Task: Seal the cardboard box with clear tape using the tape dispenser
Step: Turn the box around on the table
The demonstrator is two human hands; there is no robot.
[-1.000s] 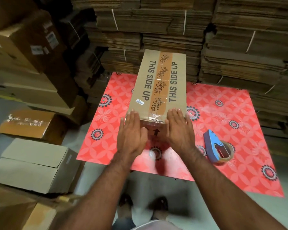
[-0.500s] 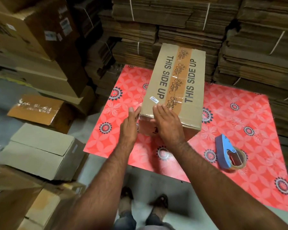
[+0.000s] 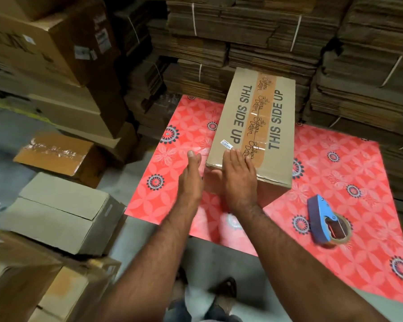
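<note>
Both hands [image 3: 239,180] flat against taped box [image 3: 254,126] (dispenser [image 3: 323,219] lies apart).

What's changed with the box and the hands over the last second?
The box has swung, its near end now angled toward the left. The right hand slid from the near right edge to the near left corner; the left hand came off beside it. The tape dispenser stays untouched on the red mat.

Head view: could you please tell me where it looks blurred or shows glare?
Head view: motion blur smears the left hand and the boxes at lower left; the tape dispenser is slightly soft; glare streaks the clear tape near the cardboard box front edge.
</note>
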